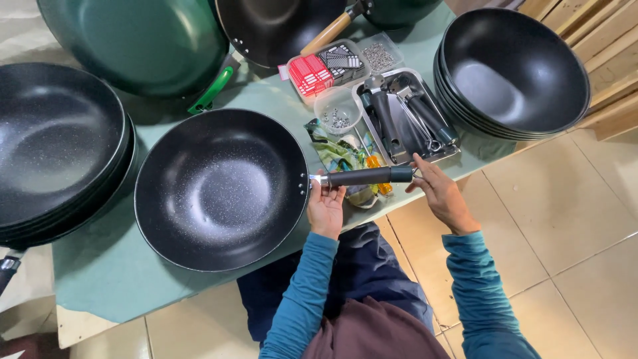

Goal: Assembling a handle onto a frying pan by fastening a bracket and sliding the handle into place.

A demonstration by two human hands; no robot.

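A black speckled wok [221,188] lies on the green table cover [113,272] in front of me. A black handle [364,176] with a metal collar is held level against the wok's right rim. My left hand [325,206] grips the handle at the collar end, next to the rim. My right hand [438,193] pinches the handle's far end. Both sleeves are teal.
A stack of black woks [56,146] sits at the left, another stack [515,73] at the right. A metal tray of tools [405,116], small tubs of screws [337,113], a red box [310,73] and green pans [143,40] lie behind. The table edge runs near my knees.
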